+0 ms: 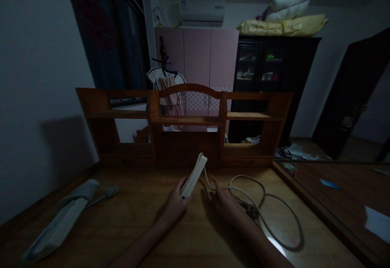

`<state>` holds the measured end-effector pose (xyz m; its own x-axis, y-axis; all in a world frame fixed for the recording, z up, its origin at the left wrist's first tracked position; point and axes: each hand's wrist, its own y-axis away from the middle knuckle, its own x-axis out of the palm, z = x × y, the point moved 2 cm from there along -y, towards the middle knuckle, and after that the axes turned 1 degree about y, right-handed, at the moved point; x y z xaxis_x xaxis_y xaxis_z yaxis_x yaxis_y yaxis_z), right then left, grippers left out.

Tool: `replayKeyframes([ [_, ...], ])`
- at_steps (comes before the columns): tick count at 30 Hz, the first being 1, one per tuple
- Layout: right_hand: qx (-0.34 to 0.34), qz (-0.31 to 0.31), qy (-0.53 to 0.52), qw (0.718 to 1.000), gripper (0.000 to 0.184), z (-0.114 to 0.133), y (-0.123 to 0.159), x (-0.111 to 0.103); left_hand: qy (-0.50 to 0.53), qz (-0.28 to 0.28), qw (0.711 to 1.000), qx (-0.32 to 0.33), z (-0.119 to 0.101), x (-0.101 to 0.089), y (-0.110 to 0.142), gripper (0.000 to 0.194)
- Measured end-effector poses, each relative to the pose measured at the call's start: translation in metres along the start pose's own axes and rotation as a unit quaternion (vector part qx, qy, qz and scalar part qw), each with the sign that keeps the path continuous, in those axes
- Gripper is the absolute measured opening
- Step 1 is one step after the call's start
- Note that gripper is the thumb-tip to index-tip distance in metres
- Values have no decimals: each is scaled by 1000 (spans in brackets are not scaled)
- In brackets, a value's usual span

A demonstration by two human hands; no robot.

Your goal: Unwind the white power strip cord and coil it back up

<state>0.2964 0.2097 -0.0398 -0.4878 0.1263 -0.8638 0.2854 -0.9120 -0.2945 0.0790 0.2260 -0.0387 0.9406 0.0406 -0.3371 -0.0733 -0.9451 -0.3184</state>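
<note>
My left hand [175, 204] is closed around the near end of a white power strip [195, 174], which is tilted up on its edge and points toward the wooden shelf unit. My right hand [225, 204] lies on the wooden desk [146, 223] just right of the strip, fingers stretched toward its cord. The cream cord [268, 199] loops over the desk to the right, and its plug [251, 210] rests beside my right wrist.
A wooden shelf unit [185, 122] stands along the desk's far edge. A folded grey umbrella [65, 217] lies at the left. A second wooden surface [344, 195] with papers adjoins on the right. Wardrobes and hanging clothes fill the dim room behind.
</note>
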Motion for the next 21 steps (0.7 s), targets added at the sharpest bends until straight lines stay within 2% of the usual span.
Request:
replayKeyframes([
  [3,-17,-25,-34,999,60,3,-1,-2,-15,-1,1000,8,-4,1,3,65],
  [6,-12,-44,-55,997,61,3,-2,-3,-29,4,998,49,-13,1,7,63],
  [11,45,-71,-66,994,56,-6,-5,2,-60,7,994,95,-23,0,11,64],
  [13,65,-82,-112,988,50,-9,-7,3,-74,11,991,109,-27,0,12,66],
  [15,90,-49,-232,967,46,-9,-9,4,-93,13,988,125,-33,0,15,69],
  [18,116,34,-448,886,63,-1,-13,3,-127,22,981,144,-43,-1,19,77],
  [19,114,37,-483,867,66,2,-14,0,-139,28,978,150,-45,-1,20,79],
  [21,98,7,-497,862,63,7,-16,-7,-161,43,972,164,-49,-2,22,84],
])
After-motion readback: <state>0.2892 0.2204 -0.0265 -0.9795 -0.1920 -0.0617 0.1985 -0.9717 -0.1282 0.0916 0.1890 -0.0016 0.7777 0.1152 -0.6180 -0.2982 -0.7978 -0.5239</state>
